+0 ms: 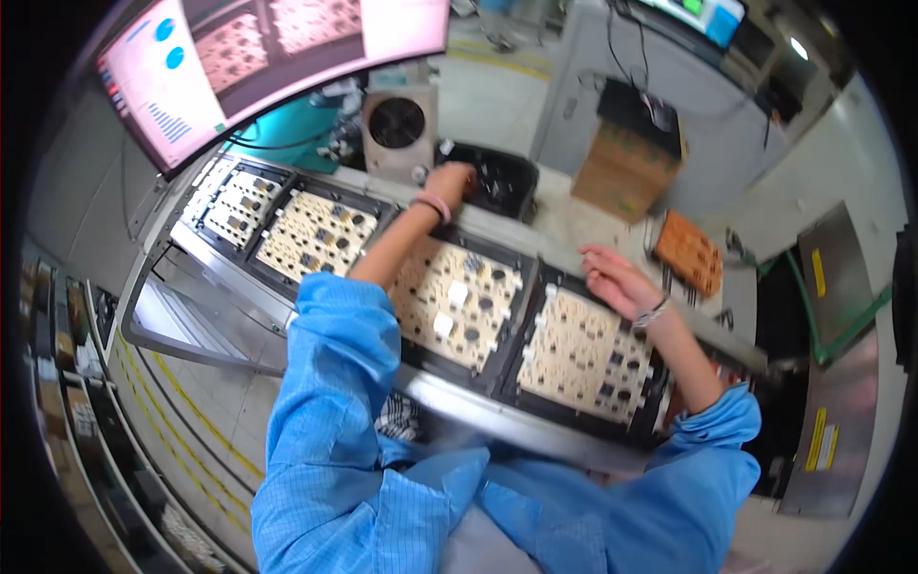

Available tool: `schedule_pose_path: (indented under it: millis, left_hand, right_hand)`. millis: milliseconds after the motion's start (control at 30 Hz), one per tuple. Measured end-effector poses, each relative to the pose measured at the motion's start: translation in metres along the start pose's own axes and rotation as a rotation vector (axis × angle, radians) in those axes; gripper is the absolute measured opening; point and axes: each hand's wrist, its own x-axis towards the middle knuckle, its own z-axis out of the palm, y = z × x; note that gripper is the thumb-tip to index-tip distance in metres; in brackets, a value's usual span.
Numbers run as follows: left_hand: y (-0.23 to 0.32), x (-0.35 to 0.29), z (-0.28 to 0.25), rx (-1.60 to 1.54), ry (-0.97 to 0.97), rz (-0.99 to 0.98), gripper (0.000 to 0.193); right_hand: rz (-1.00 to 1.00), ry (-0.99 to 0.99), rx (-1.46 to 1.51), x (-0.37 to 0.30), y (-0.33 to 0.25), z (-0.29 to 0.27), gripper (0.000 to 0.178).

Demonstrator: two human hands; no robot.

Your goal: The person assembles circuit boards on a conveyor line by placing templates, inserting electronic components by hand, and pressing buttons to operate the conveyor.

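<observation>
My left hand reaches past the row of boards to the rim of a black bin with small dark parts inside. Its fingers are curled; their tips and anything they hold are hidden. Below that arm lies a cream board set in a black frame, with dark round parts and two white square pieces on it. Above the far edge of the rightmost cream board hovers my right hand, its fingers loosely stretched to the left and nothing visible in them.
More framed boards continue leftward along the metal rail. A monitor hangs at the upper left. Behind the rail stand a box with a fan and a cardboard box. An orange-brown block with holes lies at right.
</observation>
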Motion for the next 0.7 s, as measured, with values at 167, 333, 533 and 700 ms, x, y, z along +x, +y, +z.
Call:
schedule_pose_path:
  millis: [167, 333, 533, 700]
  left_hand:
    - [-0.01, 0.009, -0.004, 0.014, -0.012, 0.066, 0.009]
    - [-0.027, 0.008, -0.017, 0.115, -0.103, 0.044, 0.014]
    - [-0.015, 0.021, -0.022, 0.126, 0.054, 0.214, 0.015]
    - [0.0, 0.028, -0.038, -0.02, 0.067, 0.13, 0.013]
  right_hand:
    - [-0.028, 0.224, -0.436, -0.122, 0.023, 0.004, 0.032]
    - [-0.189, 0.359, -0.616, -0.186, 0.075, 0.001, 0.037]
    - [-0.271, 0.744, -1.079, -0.207, 0.139, 0.015, 0.045]
    - [-0.44, 0.865, -1.342, -0.195, 0.153, 0.011, 0.048]
